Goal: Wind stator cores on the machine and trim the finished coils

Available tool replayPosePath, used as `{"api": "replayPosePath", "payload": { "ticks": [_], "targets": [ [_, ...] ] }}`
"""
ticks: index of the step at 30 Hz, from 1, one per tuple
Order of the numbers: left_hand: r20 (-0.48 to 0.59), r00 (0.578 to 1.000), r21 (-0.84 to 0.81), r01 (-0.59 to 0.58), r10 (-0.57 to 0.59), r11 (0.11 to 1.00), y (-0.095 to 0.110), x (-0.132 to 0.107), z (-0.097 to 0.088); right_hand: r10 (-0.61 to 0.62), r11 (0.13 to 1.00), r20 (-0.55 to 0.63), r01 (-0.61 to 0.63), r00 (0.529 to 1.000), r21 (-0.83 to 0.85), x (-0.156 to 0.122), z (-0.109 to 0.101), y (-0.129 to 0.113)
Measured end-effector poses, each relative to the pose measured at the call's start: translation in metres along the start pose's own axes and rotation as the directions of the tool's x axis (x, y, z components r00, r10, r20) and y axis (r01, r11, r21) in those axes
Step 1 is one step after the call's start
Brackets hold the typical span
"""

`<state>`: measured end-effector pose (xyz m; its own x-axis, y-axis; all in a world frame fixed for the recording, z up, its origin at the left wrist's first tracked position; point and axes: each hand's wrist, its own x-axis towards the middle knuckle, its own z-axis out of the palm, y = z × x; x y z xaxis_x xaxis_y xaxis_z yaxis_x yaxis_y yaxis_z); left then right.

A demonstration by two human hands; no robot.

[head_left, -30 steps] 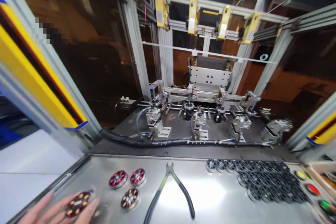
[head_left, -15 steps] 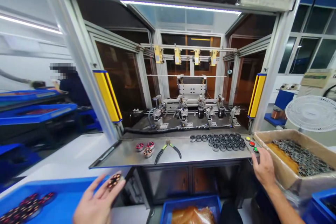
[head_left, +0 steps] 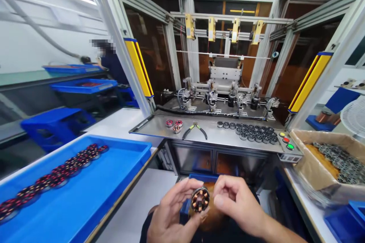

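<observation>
Low in the middle of the head view, my left hand [head_left: 171,214] is closed around the edge of a copper-wound motor stator [head_left: 200,199], its round face turned towards me. Just right of it, my right hand [head_left: 242,207] has its thumb and fingers pinched together, apart from the stator's rim. Whatever lies in that pinch is too small to make out. Beyond both hands, cutting pliers [head_left: 195,130] with green-and-black handles rest on the metal ledge [head_left: 155,126]. Three wound stators [head_left: 176,129] sit left of them, and several dark unwound stators [head_left: 251,132] stand in rows to the right.
A blue tray [head_left: 114,182] on the left holds a long row of wound stators. Behind the ledge is a machine frame with winding fixtures [head_left: 212,98]. A green button [head_left: 290,147] and a carton [head_left: 302,159] of stator cores are at right. A person [head_left: 111,64] is at far left.
My right hand has left the green button and come beside the stator. My left hand has brought the stator right, to the middle. The view has tilted down and turned left.
</observation>
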<state>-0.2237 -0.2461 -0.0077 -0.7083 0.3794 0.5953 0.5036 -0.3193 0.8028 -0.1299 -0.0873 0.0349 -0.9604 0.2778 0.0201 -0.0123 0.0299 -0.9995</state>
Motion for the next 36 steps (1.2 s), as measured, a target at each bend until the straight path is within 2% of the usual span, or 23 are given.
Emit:
{"api": "replayPosePath", "payload": {
  "ticks": [2, 4, 9, 13, 16, 18, 20, 22, 24, 26, 29, 32, 36],
  "targets": [
    [0.005, 1.000, -0.001, -0.002, 0.002, 1.000, -0.006, -0.002, 0.001, 0.099, 0.990, 0.068, -0.105, 0.993, 0.095, 0.004, 0.003, 0.006],
    [-0.002, 0.999, 0.009, 0.032, -0.032, 0.999, -0.013, -0.001, 0.001, 0.141, 0.974, 0.092, -0.155, 0.986, 0.168, 0.009, 0.003, 0.012],
    [-0.004, 0.986, 0.037, 0.168, -0.168, 0.985, -0.026, 0.006, 0.002, 0.143, 0.959, 0.075, -0.157, 0.987, 0.237, 0.022, -0.002, 0.017],
    [0.031, 0.975, -0.037, 0.220, -0.219, 0.975, -0.029, 0.014, 0.004, 0.161, 0.949, 0.085, -0.178, 0.983, 0.261, 0.029, -0.005, 0.020],
    [0.052, 0.947, -0.091, 0.319, -0.316, 0.943, -0.027, 0.020, 0.005, 0.171, 0.896, 0.202, -0.238, 0.964, 0.376, 0.031, -0.015, 0.026],
    [0.057, 0.927, -0.095, 0.374, -0.370, 0.922, -0.025, 0.024, 0.002, 0.124, 0.876, 0.334, -0.261, 0.934, 0.405, 0.029, -0.027, 0.033],
    [0.059, 0.921, -0.083, 0.389, -0.385, 0.918, -0.025, 0.027, -0.001, 0.064, 0.914, 0.480, -0.244, 0.875, 0.324, 0.025, -0.038, 0.042],
    [0.049, 0.935, -0.074, 0.354, -0.351, 0.932, -0.026, 0.028, -0.004, 0.067, 0.947, 0.538, -0.224, 0.840, 0.231, 0.021, -0.038, 0.055],
    [0.026, 0.959, -0.065, 0.283, -0.282, 0.957, -0.028, 0.028, -0.004, 0.133, 0.924, 0.462, -0.279, 0.877, 0.263, 0.019, -0.025, 0.068],
    [0.014, 0.979, -0.047, 0.204, -0.204, 0.978, -0.031, 0.026, -0.002, 0.204, 0.851, 0.364, -0.349, 0.909, 0.393, 0.020, -0.003, 0.077],
    [0.011, 0.989, -0.025, 0.146, -0.146, 0.989, -0.033, 0.024, 0.004, 0.197, 0.761, 0.352, -0.369, 0.915, 0.533, 0.026, 0.026, 0.077],
    [0.001, 0.987, -0.032, 0.162, -0.163, 0.986, -0.033, 0.026, 0.008, 0.176, 0.753, 0.340, -0.349, 0.924, 0.558, 0.027, 0.036, 0.073],
    [-0.006, 0.958, -0.074, 0.285, -0.286, 0.956, -0.028, 0.031, 0.011, 0.192, 0.797, 0.303, -0.328, 0.934, 0.507, 0.017, 0.030, 0.085]
  ]
}}
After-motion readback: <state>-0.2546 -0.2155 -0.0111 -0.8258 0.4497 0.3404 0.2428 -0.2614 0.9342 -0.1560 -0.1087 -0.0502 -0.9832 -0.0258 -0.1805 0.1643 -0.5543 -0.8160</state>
